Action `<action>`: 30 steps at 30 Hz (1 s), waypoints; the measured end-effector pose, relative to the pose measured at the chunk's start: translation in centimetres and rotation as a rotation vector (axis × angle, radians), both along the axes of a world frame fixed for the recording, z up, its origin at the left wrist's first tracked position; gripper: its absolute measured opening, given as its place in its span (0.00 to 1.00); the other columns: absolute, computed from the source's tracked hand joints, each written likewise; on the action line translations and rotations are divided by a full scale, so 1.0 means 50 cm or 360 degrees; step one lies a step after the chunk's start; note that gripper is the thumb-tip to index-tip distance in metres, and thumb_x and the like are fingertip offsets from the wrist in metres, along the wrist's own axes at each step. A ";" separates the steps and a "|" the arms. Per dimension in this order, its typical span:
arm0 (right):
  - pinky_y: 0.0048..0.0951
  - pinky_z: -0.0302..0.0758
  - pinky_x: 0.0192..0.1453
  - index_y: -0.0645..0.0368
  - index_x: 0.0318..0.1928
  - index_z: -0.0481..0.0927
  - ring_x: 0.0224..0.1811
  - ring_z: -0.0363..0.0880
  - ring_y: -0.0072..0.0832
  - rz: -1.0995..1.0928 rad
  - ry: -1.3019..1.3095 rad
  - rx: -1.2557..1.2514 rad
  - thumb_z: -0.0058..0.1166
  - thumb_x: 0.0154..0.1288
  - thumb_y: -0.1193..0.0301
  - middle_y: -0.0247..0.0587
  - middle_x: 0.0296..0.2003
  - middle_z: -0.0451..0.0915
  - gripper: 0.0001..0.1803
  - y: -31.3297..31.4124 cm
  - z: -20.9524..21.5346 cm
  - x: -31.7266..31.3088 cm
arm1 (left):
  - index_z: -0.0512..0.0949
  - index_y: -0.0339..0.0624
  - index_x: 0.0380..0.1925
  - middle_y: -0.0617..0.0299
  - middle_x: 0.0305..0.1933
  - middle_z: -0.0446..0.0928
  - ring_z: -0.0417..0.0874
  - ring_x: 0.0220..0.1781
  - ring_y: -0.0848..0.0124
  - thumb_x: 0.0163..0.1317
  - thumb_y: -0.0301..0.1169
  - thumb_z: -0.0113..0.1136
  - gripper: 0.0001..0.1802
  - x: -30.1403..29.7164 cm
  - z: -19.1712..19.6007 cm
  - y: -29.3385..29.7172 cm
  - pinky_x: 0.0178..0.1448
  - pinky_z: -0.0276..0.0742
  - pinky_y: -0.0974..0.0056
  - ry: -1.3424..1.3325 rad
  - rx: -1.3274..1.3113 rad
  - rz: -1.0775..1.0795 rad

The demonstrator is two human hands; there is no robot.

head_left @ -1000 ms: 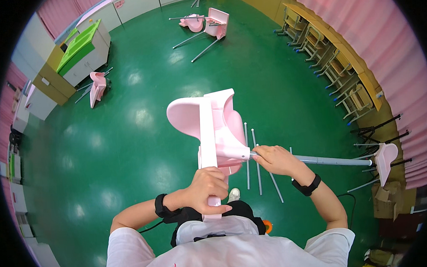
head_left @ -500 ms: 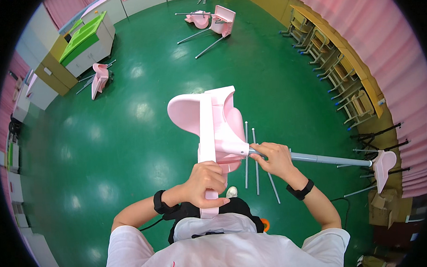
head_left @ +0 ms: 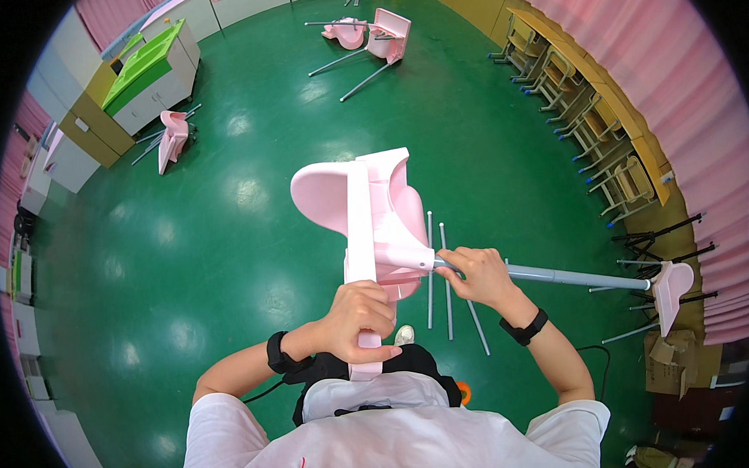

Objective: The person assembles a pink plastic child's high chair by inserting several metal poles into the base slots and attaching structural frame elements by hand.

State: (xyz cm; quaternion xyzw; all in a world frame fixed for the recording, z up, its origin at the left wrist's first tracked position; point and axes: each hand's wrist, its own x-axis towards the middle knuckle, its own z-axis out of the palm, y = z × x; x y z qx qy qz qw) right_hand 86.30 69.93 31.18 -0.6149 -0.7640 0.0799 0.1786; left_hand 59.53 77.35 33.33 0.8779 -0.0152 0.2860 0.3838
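A pale pink plastic high chair seat (head_left: 400, 221) is held up on its side in front of my body. My left hand (head_left: 363, 321) is closed around the near end of its long flat pink edge. My right hand (head_left: 478, 276) grips a grey tubular chair leg (head_left: 570, 277) close to the seat's socket. That leg's near end meets the socket, and the tube stretches out to the right. How deep it sits inside cannot be seen. Below the seat, several loose grey legs (head_left: 447, 289) lie on the green floor.
Other pink high chairs lie at the far middle (head_left: 388, 37) and the left (head_left: 172, 140); one pink seat (head_left: 672, 296) is at right. Wooden desks with chairs (head_left: 628, 180) line the right wall near a cardboard box (head_left: 671, 364). A green-topped cabinet (head_left: 153, 77) stands far left.
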 end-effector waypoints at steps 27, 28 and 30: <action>0.37 0.74 0.25 0.58 0.43 0.83 0.21 0.80 0.39 0.0167 -0.0045 0.0141 0.60 0.60 0.63 0.42 0.23 0.79 0.14 0.033 0.001 -0.016 | 0.66 0.45 0.07 0.67 0.13 0.66 0.67 0.21 0.65 0.40 0.41 0.67 0.21 -0.023 0.005 -0.021 0.30 0.61 0.63 0.0039 0.0036 0.0139; 0.38 0.74 0.25 0.58 0.43 0.83 0.21 0.79 0.40 0.0175 -0.0029 0.0124 0.59 0.60 0.63 0.43 0.23 0.80 0.15 0.036 0.004 -0.017 | 0.66 0.45 0.07 0.67 0.13 0.66 0.67 0.21 0.65 0.40 0.41 0.68 0.21 -0.023 0.007 -0.021 0.30 0.61 0.63 0.0037 0.0033 0.0127; 0.38 0.75 0.25 0.58 0.44 0.83 0.21 0.79 0.40 0.0193 -0.0012 0.0108 0.59 0.60 0.63 0.43 0.23 0.80 0.15 0.041 0.004 -0.018 | 0.66 0.46 0.07 0.67 0.13 0.67 0.68 0.21 0.65 0.40 0.42 0.68 0.21 -0.026 0.010 -0.022 0.30 0.61 0.63 0.0039 0.0044 0.0137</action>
